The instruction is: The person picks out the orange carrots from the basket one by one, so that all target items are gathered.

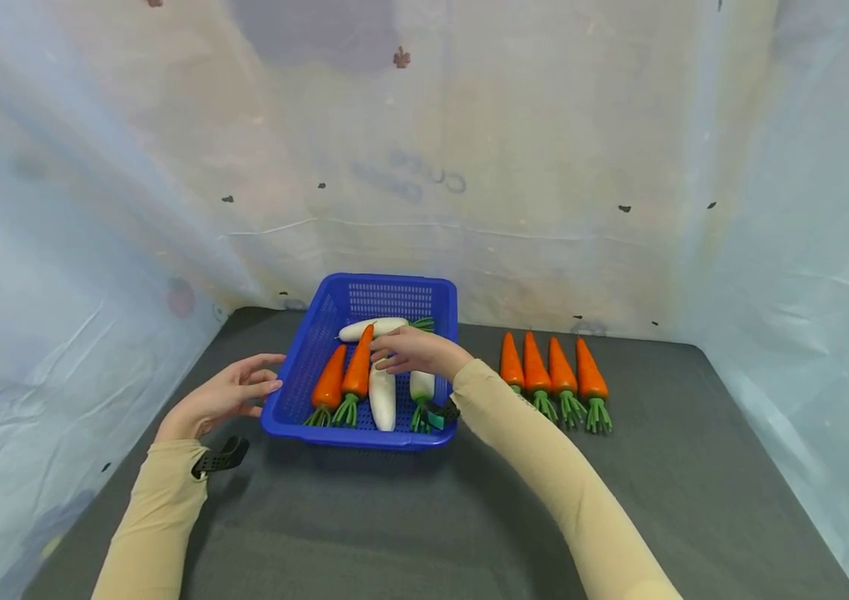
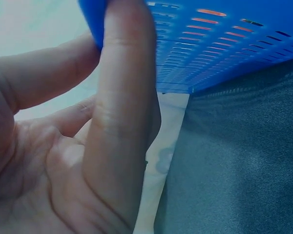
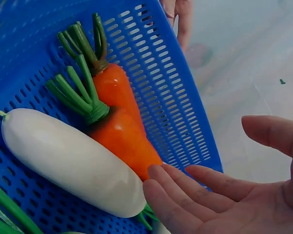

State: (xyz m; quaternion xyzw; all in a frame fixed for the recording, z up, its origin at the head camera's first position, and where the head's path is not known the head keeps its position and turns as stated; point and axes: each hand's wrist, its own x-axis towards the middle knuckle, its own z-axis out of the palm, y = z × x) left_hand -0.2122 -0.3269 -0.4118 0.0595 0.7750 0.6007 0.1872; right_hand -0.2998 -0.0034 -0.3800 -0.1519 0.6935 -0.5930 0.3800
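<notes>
My left hand [image 1: 232, 392] is at the left rim of a blue perforated basket [image 1: 297, 430], fingertips touching its outer side. In the left wrist view, its fingers [image 2: 122, 97] are fairly straight and reach up to the rim. My right hand [image 1: 420, 350] is over the basket with its fingers extended and thumb apart. Its fingertips [image 3: 154, 187] overlap the tip of an orange carrot [image 3: 127, 141] and the end of a white radish [image 3: 73, 161]. A second carrot [image 1: 330, 379] lies left of it. Another radish [image 1: 422, 385] lies to the right, and one [image 1: 372, 329] lies crosswise behind.
Several carrots [image 1: 562, 371] lie in a row right of the basket, their green stems toward me. The grey tabletop [image 1: 364, 533] extends in front. Pale plastic sheeting [image 1: 529, 167] hangs behind and on both sides. A black strap [image 1: 222, 457] is on the left wrist.
</notes>
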